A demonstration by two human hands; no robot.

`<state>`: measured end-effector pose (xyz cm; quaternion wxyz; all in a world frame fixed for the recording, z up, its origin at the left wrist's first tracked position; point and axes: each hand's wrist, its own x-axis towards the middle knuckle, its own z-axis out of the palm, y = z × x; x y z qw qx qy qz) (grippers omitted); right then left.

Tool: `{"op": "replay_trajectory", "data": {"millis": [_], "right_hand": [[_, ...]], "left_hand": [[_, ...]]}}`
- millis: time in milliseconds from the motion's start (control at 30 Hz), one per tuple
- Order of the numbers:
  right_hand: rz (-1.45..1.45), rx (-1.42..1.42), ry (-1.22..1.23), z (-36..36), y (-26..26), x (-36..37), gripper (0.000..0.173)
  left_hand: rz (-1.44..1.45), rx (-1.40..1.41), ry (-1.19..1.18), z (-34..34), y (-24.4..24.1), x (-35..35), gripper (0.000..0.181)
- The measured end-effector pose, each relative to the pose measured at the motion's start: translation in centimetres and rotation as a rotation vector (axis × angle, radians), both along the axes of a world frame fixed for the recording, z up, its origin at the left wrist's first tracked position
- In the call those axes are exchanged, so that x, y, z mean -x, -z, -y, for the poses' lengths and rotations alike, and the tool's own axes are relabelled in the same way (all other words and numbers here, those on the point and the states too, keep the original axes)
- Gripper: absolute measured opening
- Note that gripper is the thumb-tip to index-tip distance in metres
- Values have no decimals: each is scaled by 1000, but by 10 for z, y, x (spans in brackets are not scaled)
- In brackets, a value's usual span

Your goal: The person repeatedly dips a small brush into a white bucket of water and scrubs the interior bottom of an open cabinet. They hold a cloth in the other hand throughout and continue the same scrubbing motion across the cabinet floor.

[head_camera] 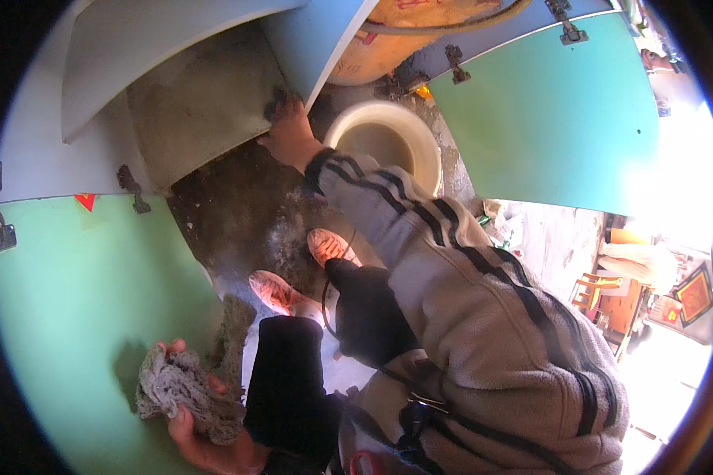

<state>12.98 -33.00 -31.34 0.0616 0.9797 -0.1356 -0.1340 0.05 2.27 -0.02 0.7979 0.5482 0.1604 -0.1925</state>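
My left hand (214, 445) holds a crumpled, wet-looking grey cloth (181, 386) in front of a green cabinet door (95, 285) at the lower left. My right hand (291, 133) reaches down to the front corner of the grey cabinet floor panel (208, 101), beside the edge of a pale upright divider (327, 53). A dark patch shows at its fingertips; whether it grips anything there cannot be told. Just right of that wrist, a round whitish bucket (431, 148) holds murky water, partly covered by my sleeve.
Another green door (552, 119) stands open at the upper right on metal hinges (457, 64). An orange-yellow sack (386, 47) is in the compartment beyond the divider. A wooden chair (594, 288) stands far right; a person (668, 80) is at the upper right edge.
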Motion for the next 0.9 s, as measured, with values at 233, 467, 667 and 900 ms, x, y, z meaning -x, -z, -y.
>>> {"op": "replay_trajectory", "data": {"millis": [233,467,667,900], "right_hand": [[-71,-2,39,-7,-2,3,88],[106,-86,89,-8,3,-17,76],[182,-182,-21,-46,19,-34,69],[216,-124,-80,4,8,17,61]], "left_hand": [[5,9,2,-1,-1,1,73],[-18,12,-7,13,0,3,74],[25,-79,15,9,3,4,72],[57,-81,34,-3,7,8,69]]}}
